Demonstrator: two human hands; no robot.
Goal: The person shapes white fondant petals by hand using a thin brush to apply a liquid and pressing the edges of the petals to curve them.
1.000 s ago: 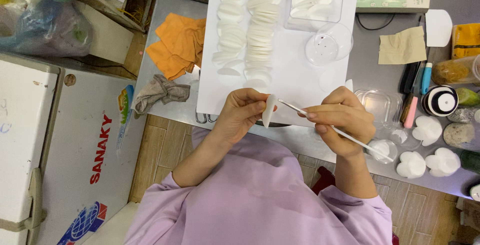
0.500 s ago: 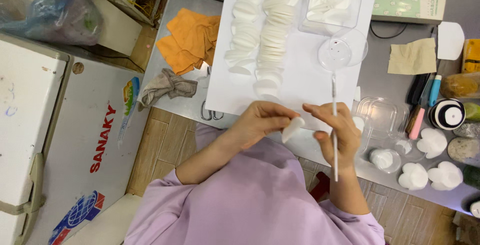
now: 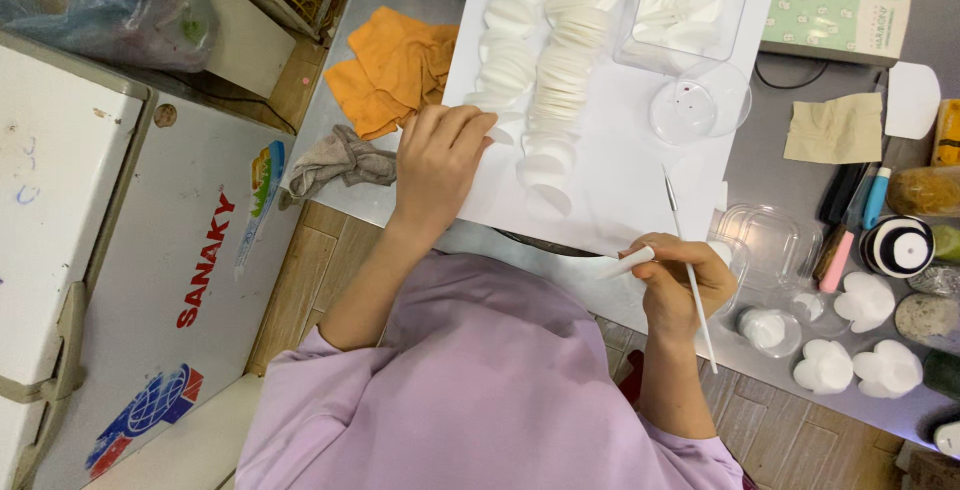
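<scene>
A: The left hand (image 3: 440, 155), fingers curled, sets a white petal (image 3: 503, 133) at the row's near end.

B: The right hand (image 3: 672, 275) grips the thin modelling tool (image 3: 688, 265) (two long rows already laid; how many remain, I can't tell).

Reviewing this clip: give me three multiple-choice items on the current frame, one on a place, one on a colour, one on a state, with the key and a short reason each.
1. Where does the left hand rest?
A. On the white sheet's left edge, by the rows of white petals
B. Inside the clear box
C. On the floor

2. What colour is the cloth left of the sheet?
A. Blue
B. Orange
C. Black

3. What is the right hand doing?
A. Lying flat and empty
B. Gripping a thin white stick tool
C. Holding a cup

Key: 1 A, fingers lie on the paper beside the petals. 2 B, the folded cloth is orange. 3 B, the fingers close around the stick.
</scene>
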